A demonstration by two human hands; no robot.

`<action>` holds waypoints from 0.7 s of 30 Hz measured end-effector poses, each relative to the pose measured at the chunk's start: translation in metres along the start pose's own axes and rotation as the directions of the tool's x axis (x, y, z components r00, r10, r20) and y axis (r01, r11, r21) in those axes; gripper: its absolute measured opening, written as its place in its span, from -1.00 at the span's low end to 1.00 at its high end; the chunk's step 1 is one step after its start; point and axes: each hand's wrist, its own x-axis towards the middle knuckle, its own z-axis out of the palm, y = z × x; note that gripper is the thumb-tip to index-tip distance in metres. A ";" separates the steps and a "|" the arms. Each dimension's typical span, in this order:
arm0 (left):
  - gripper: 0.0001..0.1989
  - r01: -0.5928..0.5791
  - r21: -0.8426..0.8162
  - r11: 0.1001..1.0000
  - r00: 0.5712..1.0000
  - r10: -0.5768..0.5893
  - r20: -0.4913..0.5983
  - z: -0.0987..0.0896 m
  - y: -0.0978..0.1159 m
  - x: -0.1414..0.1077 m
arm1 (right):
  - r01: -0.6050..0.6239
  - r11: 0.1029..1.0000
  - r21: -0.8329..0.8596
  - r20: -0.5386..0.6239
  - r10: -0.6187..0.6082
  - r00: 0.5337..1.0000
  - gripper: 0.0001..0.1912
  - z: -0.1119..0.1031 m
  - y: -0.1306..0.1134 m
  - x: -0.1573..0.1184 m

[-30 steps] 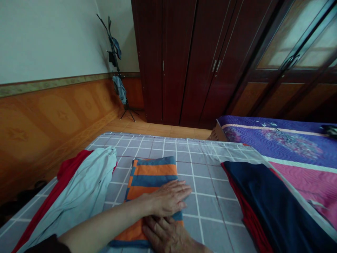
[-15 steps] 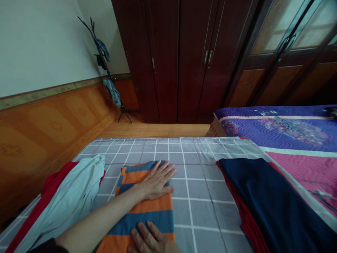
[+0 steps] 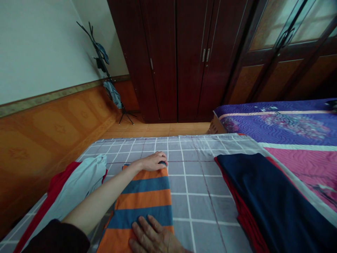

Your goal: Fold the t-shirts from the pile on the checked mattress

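A folded cloth with orange and blue stripes [image 3: 143,198] lies lengthwise on a grey checked bedsheet [image 3: 200,200]. My left hand [image 3: 154,161] is at the cloth's far end, fingers curled over its edge. My right hand [image 3: 151,235] rests flat on the near part, fingers spread, at the bottom of the picture. The cloth's near end is cut off by the frame. To the left lies a pale blue and red garment [image 3: 84,179], close to my left forearm.
A folded navy garment with red edging [image 3: 263,200] lies on the sheet's right side. Beyond it is a bed with a purple and pink quilt [image 3: 295,126]. A dark wood wardrobe [image 3: 158,59] stands ahead, and a coat rack with hanging clothes [image 3: 105,66] stands in the corner.
My left hand has slid to the cloth's far end and curled over it. My right hand has moved toward the near end. The cloth looks longer, and the view has shifted slightly.
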 end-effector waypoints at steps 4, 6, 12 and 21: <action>-0.88 -0.028 -0.001 1.000 0.998 0.028 0.063 -0.009 -0.005 0.008 | -0.003 1.000 0.000 0.009 0.003 1.000 -0.71 -0.004 0.000 0.002; -0.85 -0.032 0.002 1.000 0.996 0.031 0.081 -0.013 -0.006 0.014 | -0.014 1.000 0.000 0.021 0.014 1.000 -0.70 -0.006 0.000 0.003; -0.76 0.056 0.028 0.998 0.997 -0.057 0.059 -0.006 -0.009 0.024 | -0.025 0.999 0.024 0.024 0.025 0.999 -0.72 -0.002 -0.003 0.002; -0.69 0.272 0.167 0.948 0.931 -0.215 -0.296 0.016 0.016 0.011 | -0.044 0.992 0.119 0.164 0.024 0.986 -0.68 -0.019 0.001 0.008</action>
